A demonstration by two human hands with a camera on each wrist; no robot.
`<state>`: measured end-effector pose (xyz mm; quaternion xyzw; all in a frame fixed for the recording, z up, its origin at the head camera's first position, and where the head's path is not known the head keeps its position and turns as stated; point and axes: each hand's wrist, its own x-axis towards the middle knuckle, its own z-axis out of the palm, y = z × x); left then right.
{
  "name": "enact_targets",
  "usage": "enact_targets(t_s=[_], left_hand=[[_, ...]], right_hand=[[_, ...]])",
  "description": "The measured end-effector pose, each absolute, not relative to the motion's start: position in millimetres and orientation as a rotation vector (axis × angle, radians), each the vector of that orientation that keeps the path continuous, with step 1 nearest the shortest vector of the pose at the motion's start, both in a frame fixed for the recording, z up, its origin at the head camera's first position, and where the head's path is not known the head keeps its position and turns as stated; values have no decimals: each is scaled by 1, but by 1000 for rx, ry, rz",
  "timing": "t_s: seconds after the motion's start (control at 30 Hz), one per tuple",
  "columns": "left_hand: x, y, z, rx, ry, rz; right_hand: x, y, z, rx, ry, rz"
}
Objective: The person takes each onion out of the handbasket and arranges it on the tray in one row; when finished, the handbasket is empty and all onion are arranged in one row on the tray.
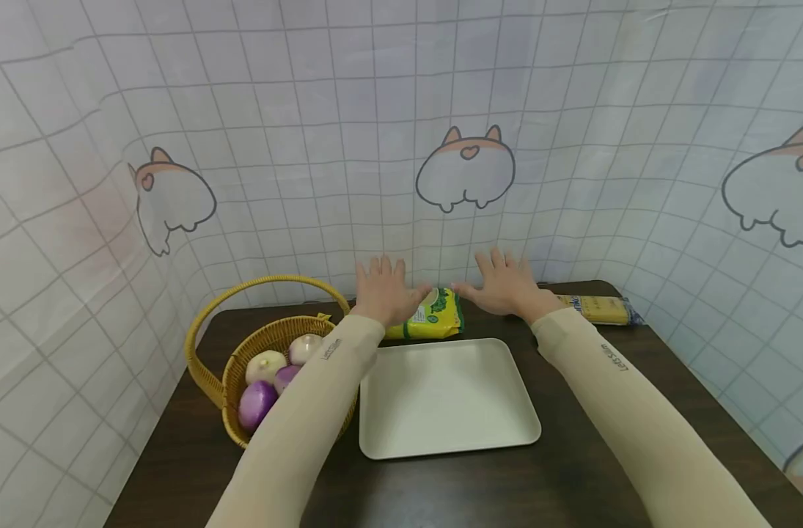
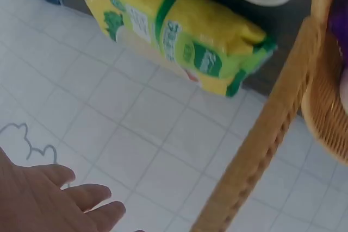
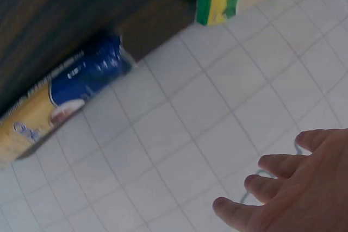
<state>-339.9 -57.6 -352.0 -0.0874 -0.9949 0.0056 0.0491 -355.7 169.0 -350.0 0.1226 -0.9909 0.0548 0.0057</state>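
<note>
Both hands are held out over the far side of the dark table, fingers spread and nothing in them. My left hand (image 1: 383, 290) overlaps the left part of a yellow-and-green packet (image 1: 441, 314) in the head view; its fingers (image 2: 89, 194) are straight in the left wrist view. To the right, my right hand (image 1: 505, 284) has its thumb pointing toward that packet, and its fingers (image 3: 272, 180) are stretched out in the right wrist view. Nearest to the forearms lies a shallow cream tray (image 1: 447, 400), with nothing on it.
A yellow wicker basket (image 1: 232, 381) with a tall handle stands at the left, holding several purple and white onions (image 1: 257, 405). At the back right lies a yellow-and-blue packet (image 1: 599, 309), partly behind the right hand. A grid-patterned curtain (image 1: 322, 147) hangs behind the table (image 1: 573, 469).
</note>
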Motion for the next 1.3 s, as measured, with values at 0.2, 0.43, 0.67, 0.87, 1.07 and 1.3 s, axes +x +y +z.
enact_targets(t_s=[0.2, 0.43, 0.67, 0.87, 1.07, 1.3], left_hand=[[-327, -61, -373, -349, -3021, -116], [-294, -69, -395, -462, -2814, -492], [-261, -91, -398, -390, -2623, -798], [-241, -126, -394, -248, -2545, -1033], [-227, -176, -395, -162, -2481, -1134], [-209, -234, -399, 58, -2205, -1111]], right_hand=[[-341, 173, -382, 408, -3121, 192], [-304, 162, -410, 517, -3062, 346], [-277, 146, -429, 566, -3036, 657], [-263, 130, -448, 598, -2983, 837], [-250, 116, -468, 654, -2927, 911], [-239, 98, -478, 755, -2811, 1208]])
